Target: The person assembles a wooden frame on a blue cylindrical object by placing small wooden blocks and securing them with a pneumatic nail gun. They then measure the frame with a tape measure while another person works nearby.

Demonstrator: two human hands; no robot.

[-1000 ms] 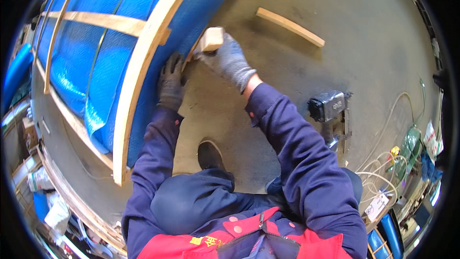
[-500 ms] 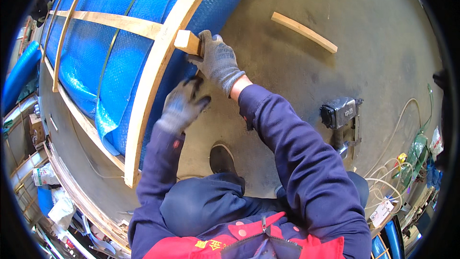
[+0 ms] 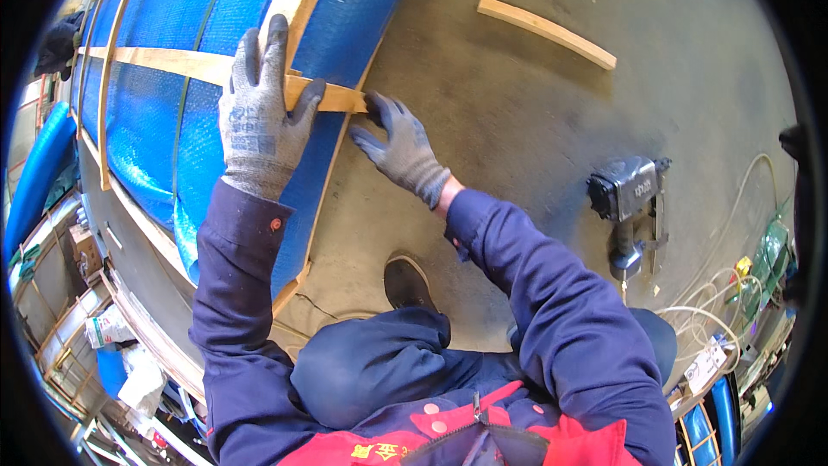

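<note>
The gloved fingers of the left hand (image 3: 254, 125) lie spread and flat across a thin wooden cross slat (image 3: 207, 67), thumb hooked over its near edge, pressing it down without closing round it. The right hand (image 3: 401, 148) has its fingers loosely splayed, the fingertips touching the slat's right end where it meets the long wooden rail (image 3: 302, 0) at the edge of the blue-wrapped panel (image 3: 155, 121); it grips nothing. The slat runs from far left to that rail, lying on the blue bubble wrap. Since neither hand actually clamps the slat, it looks likely to slide or twist out of line if either palm eases off, and the springy wrap beneath could let it rock. The fingertips at the joint sit just where a fastener would go, so they seem at risk of a pinch. To the right, on the concrete floor (image 3: 517, 121), a pneumatic nailer (image 3: 628, 198) lies well apart from both hands, its hose (image 3: 716, 293) trailing near the person's knee, which could snag. A loose wooden strip (image 3: 546, 31) lies farther off.
</note>
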